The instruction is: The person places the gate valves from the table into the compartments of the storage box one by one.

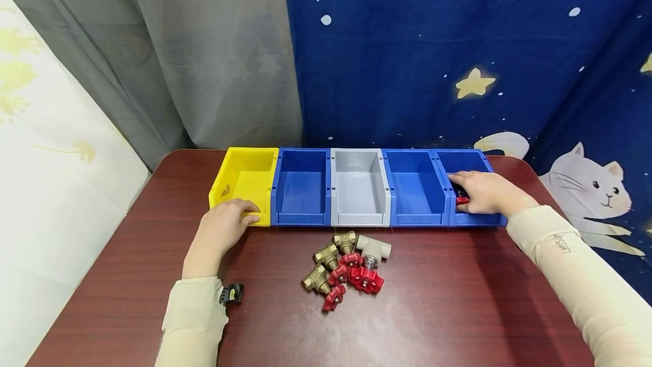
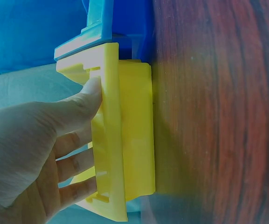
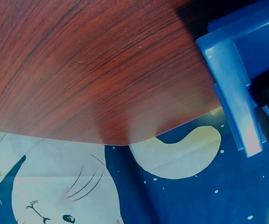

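Note:
My left hand (image 1: 224, 231) is at the front of the yellow bin (image 1: 254, 180). In the left wrist view its thumb lies over the front lip (image 2: 110, 140), with the other fingers behind the lip. At the far right, my right hand (image 1: 486, 191) reaches into the end blue bin (image 1: 476, 219) and grips a black-and-red object (image 1: 462, 200), mostly hidden by the hand; its kind cannot be made out. The right wrist view shows a dark part (image 3: 267, 86) of it by the fingers, inside the bin wall (image 3: 230, 70).
Between the two end bins stand a blue bin (image 1: 301, 219), a grey bin (image 1: 360, 220) and another blue bin (image 1: 417, 220), side by side. In front lie several brass valves (image 1: 326, 255) with red handwheels and a white tee-shaped valve (image 1: 374, 248). Curtains (image 1: 407, 72) hang behind the table (image 1: 433, 310).

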Tool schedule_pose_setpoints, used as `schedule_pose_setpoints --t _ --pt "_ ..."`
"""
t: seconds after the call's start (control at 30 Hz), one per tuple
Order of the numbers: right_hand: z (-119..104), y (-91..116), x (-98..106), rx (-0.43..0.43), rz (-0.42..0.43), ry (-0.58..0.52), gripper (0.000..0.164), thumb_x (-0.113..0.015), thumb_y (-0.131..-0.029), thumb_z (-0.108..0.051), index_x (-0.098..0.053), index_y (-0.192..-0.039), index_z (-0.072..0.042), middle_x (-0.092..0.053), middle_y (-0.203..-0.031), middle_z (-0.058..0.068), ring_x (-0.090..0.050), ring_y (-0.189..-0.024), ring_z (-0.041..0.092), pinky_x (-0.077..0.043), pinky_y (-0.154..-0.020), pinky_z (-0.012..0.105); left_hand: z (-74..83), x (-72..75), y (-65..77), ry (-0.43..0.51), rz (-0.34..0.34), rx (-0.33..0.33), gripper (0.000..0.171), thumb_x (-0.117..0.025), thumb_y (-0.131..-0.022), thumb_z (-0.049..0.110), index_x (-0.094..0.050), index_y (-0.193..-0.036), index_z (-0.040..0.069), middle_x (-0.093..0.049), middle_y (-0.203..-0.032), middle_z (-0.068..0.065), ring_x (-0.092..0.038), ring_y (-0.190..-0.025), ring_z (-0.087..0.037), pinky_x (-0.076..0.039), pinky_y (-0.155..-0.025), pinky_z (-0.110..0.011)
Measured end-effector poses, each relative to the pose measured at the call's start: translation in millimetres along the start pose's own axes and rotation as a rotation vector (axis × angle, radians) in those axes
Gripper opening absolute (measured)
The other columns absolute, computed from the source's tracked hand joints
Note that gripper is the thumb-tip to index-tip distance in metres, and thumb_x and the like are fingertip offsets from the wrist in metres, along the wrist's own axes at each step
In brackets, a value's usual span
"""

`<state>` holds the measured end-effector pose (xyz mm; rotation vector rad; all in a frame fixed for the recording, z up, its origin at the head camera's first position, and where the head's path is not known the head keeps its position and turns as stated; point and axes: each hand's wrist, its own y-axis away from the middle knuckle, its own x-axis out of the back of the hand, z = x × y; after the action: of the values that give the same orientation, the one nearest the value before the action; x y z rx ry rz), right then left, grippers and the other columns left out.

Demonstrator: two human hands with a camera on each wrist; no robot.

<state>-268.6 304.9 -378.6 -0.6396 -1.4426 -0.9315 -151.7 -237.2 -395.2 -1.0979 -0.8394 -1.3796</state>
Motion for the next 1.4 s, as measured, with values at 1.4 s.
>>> schedule_pose_setpoints --t 1.4 --pt "-22.6 46.7 13.2 -0.071 0.201 -0.272 0.045 -0.07 -0.092 -0.014 -0.058 -0.132 0.003 -0.052 -0.136 0.029 -0.045 -0.128 0.048 -0.035 -0.104 0.066 -1.0 -0.5 -0.3 0.022 -0.012 0.011 0.022 -0.071 -0.093 0.023 -0.073 -0.108 0.007 -0.07 -0.107 -0.013 -0.063 -0.098 -0.035 -0.049 -0.089 -0.057"
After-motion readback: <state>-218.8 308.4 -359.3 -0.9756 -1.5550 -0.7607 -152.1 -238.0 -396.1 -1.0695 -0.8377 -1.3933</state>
